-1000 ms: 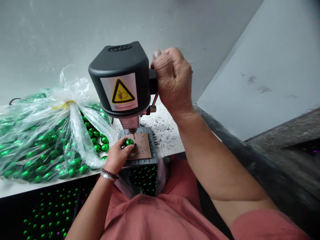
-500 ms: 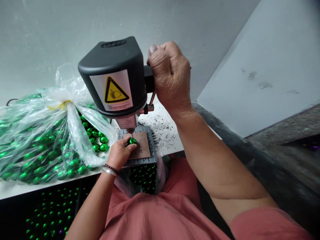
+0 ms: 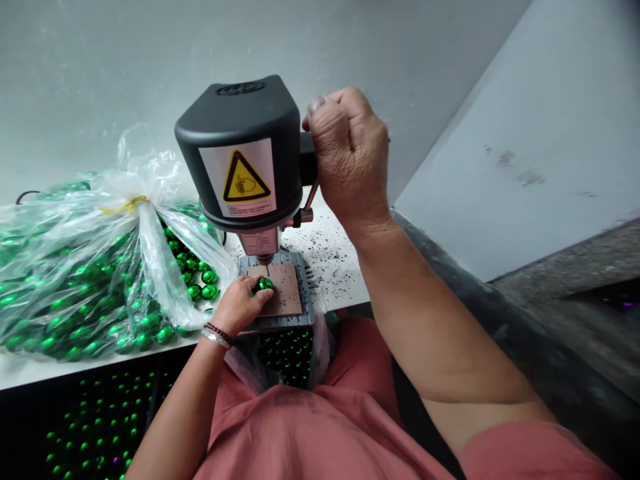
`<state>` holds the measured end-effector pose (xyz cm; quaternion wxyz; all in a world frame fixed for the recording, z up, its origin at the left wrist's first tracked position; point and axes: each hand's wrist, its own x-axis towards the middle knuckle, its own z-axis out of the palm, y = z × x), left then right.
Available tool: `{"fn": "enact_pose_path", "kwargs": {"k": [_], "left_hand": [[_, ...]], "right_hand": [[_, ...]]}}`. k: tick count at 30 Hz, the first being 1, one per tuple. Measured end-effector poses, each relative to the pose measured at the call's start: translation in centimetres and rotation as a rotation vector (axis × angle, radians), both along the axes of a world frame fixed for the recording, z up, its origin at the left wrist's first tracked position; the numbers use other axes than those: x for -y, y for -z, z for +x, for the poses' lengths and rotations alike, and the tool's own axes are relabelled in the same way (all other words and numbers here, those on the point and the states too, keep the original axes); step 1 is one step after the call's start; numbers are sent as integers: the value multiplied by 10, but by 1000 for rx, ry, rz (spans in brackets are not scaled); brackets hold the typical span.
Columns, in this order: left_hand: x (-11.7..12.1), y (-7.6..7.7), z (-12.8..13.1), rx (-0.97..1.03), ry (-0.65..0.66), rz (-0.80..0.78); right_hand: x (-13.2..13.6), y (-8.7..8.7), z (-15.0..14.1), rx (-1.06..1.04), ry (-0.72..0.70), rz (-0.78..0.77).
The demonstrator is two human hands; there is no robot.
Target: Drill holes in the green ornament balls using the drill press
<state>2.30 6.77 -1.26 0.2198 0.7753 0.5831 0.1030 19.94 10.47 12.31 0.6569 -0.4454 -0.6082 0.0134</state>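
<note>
Left side pretty jammed: plastic bag (image 3: 100,273) of green balls bulges almost up to base plate (image 3: 307,303). Above, blocked: drill press head (image 3: 240,153) looms over board (image 3: 287,290), bit (image 3: 268,270) pointing down by ball (image 3: 264,284) in left hand (image 3: 241,303). Easiest way in: right half of board, or tabletop (image 3: 343,273) strip beyond, dark chips scattered on it. Watch right forearm (image 3: 430,327), fences that side off. Wall (image 3: 125,60) closes off back.

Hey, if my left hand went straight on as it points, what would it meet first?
Past the green ball it holds, your left hand would probably meet the drill bit, though depth is unclear.
</note>
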Motion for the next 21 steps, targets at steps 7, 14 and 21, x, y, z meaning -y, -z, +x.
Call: {"fn": "enact_pose_path", "kwargs": {"k": [7,14,21], "left_hand": [[-2,4,3,136,-129,-21],[-3,5,-4,290,-176,-61],[-3,4,-5,300,-169,-54]], "right_hand": [[0,1,1,4,-16,3],[-1,0,1,-19,-30,3],[0,0,1,-33,-44,5]]}}
